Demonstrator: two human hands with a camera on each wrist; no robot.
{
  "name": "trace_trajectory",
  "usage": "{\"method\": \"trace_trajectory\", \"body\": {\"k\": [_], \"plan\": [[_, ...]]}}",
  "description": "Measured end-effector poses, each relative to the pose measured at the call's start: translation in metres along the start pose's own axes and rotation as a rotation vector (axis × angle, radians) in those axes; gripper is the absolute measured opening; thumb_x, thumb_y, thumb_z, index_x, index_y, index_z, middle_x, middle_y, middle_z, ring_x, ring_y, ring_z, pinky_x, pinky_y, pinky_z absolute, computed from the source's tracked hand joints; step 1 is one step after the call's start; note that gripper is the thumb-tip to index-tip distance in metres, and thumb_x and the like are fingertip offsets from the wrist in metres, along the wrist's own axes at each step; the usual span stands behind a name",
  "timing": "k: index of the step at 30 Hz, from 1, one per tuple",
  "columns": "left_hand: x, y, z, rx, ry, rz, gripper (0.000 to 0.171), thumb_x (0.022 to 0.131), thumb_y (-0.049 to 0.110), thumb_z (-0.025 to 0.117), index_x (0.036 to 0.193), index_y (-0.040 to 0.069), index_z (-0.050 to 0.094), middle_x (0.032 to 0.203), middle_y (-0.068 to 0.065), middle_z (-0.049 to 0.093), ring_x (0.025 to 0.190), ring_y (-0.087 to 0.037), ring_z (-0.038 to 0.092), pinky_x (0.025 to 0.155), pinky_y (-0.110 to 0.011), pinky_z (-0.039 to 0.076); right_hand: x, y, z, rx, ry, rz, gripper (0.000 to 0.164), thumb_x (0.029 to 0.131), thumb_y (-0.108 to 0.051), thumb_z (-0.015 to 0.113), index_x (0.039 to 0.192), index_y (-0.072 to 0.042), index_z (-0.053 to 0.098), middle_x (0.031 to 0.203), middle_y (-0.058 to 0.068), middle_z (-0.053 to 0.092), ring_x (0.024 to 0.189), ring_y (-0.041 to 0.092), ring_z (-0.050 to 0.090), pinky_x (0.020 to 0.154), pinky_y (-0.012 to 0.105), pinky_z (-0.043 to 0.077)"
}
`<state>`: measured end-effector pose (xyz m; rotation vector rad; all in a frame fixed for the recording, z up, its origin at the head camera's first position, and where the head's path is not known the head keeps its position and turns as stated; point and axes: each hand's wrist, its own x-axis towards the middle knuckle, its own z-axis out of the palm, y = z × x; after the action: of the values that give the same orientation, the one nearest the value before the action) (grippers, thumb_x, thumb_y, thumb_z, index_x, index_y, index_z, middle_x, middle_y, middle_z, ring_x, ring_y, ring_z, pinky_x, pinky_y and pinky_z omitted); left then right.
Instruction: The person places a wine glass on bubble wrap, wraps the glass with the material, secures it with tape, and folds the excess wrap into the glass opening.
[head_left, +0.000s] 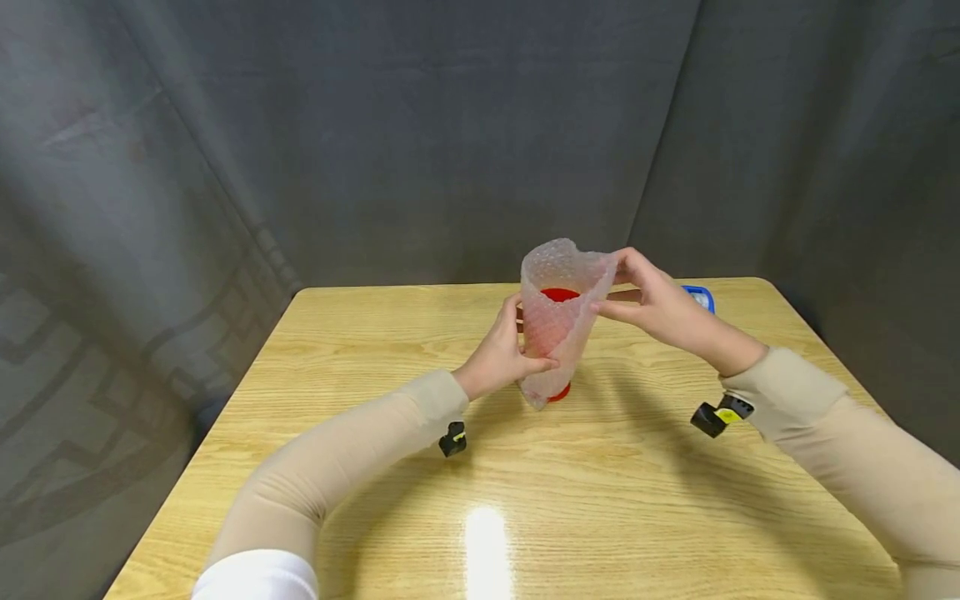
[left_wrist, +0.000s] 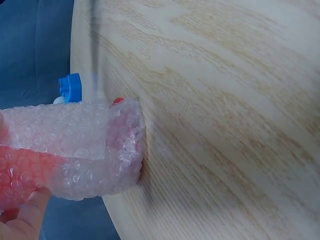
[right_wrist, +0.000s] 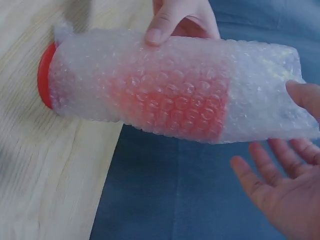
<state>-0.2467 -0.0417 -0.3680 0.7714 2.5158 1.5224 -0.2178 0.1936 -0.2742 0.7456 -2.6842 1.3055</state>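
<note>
A red cylinder (head_left: 560,295) stands on the table inside a sleeve of clear bubble wrap (head_left: 542,329). Its red base rim (right_wrist: 45,75) sticks out at the bottom, while the wrap rises well past its top as a loose tube. My left hand (head_left: 498,354) grips the wrapped cylinder around its side, thumb on the near face. At the upper right edge of the wrap, my right hand (head_left: 663,308) holds the loose film between thumb and fingers. The right wrist view shows that hand's fingers (right_wrist: 260,170) spread along the wrap's edge.
A blue object with a pale part (head_left: 701,297) lies at the table's back right, partly behind my right hand. The wooden table (head_left: 405,333) ends close behind the wrapped cylinder, with grey curtains (head_left: 450,150) beyond.
</note>
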Motion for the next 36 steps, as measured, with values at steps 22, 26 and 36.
{"method": "trace_trajectory", "body": {"k": [22, 26, 36], "plan": [[0.0, -0.002, 0.002, -0.002, -0.009, 0.052, 0.102, 0.076, 0.023, 0.084, 0.148, 0.018, 0.012, 0.131, -0.007, 0.039, 0.115, -0.022, 0.049, 0.085, -0.028, 0.055, 0.047, -0.012, 0.0, -0.299, -0.296, -0.198, 0.024, 0.084, -0.002, 0.073, 0.098, -0.008, 0.054, 0.094, 0.004, 0.059, 0.087, 0.016, 0.061, 0.071, 0.031, 0.057], [0.0, -0.003, 0.002, -0.009, -0.009, 0.044, 0.102, 0.076, 0.024, 0.084, 0.147, 0.019, 0.011, 0.131, -0.006, 0.039, 0.115, -0.021, 0.049, 0.086, -0.028, 0.055, 0.053, -0.017, -0.001, -0.375, -0.392, -0.245, 0.016, 0.086, -0.002, 0.07, 0.098, -0.01, 0.064, 0.094, 0.001, 0.061, 0.085, 0.014, 0.058, 0.073, 0.029, 0.056], [0.001, -0.004, 0.003, -0.014, 0.003, 0.032, 0.104, 0.074, 0.023, 0.085, 0.147, 0.019, 0.01, 0.127, -0.007, 0.04, 0.113, -0.02, 0.05, 0.084, -0.026, 0.056, 0.055, -0.031, -0.011, -0.353, -0.762, 0.026, 0.041, 0.094, -0.028, 0.064, 0.127, -0.004, 0.058, 0.118, 0.006, 0.065, 0.106, 0.018, 0.061, 0.097, 0.041, 0.052]]}}
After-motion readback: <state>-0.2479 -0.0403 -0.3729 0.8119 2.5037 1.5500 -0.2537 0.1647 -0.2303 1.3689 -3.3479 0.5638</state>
